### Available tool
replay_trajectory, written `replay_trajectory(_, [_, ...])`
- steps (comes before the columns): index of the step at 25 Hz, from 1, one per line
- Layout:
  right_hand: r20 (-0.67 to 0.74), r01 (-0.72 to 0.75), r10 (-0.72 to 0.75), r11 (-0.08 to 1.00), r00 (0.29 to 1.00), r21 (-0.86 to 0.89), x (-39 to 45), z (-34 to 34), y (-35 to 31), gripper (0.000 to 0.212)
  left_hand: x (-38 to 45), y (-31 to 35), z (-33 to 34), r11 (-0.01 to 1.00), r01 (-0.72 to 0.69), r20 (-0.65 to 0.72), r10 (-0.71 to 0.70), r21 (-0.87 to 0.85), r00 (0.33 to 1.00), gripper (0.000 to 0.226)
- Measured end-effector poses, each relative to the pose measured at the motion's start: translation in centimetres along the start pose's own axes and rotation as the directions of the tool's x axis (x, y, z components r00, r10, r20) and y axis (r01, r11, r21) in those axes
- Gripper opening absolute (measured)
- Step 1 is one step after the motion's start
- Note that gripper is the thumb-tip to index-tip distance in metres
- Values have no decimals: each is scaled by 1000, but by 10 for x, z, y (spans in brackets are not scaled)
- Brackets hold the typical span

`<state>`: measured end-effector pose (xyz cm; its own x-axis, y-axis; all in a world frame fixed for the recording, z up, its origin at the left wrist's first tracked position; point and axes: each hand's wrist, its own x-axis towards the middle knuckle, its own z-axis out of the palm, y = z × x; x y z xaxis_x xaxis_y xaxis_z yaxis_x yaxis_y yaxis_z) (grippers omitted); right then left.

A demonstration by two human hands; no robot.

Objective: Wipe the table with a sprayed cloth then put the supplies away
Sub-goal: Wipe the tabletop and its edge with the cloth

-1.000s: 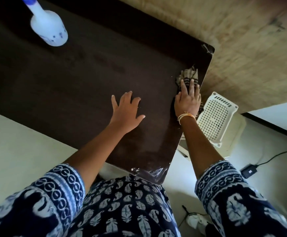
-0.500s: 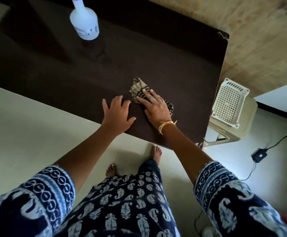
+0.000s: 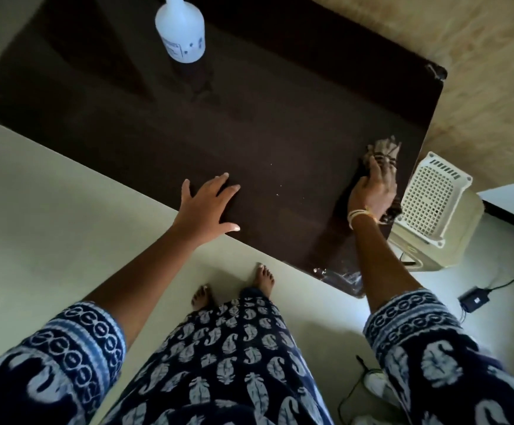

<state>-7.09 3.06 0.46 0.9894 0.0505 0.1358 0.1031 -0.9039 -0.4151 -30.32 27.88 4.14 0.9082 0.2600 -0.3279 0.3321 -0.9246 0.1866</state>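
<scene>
A dark brown table [image 3: 249,124] fills the upper middle of the head view. My right hand [image 3: 372,194] presses a striped cloth [image 3: 382,150] flat against the tabletop close to its right edge. My left hand [image 3: 208,205] rests open on the table near the front edge, fingers spread, holding nothing. A white spray bottle [image 3: 179,29] stands upright at the far side of the table, well away from both hands.
A white perforated plastic basket [image 3: 430,197] sits on a cream stool [image 3: 451,240] just right of the table. A black adapter with a cable [image 3: 474,299] lies on the pale floor. My bare feet [image 3: 263,277] stand at the table's front edge.
My right hand has swept the cloth from the table's front middle over to the right edge. My left hand stays flat near the front edge. The camera view has shifted.
</scene>
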Motion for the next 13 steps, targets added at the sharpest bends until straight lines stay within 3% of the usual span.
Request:
replay_trajectory(2, [57,150,-148,988,987,-44,-11,17,-35,57,-10,-10,6,999,-19,-82,15,-41,997,75])
replay_trajectory(5, [149,373,-375,927,915,38,-43,35,-91,58,-27,-27,15,999,-15,-215,8,-32,977,62])
replay_trajectory(9, [238,505,-520,854,821,125,-128,53,-150,57,-55,-71,24,999,33,-302,-37,-20,952,53])
replay_trajectory(13, [251,524,-555,831,793,186,-205,70,-200,55,-79,-124,23,996,19,-290,-44,-87,956,43])
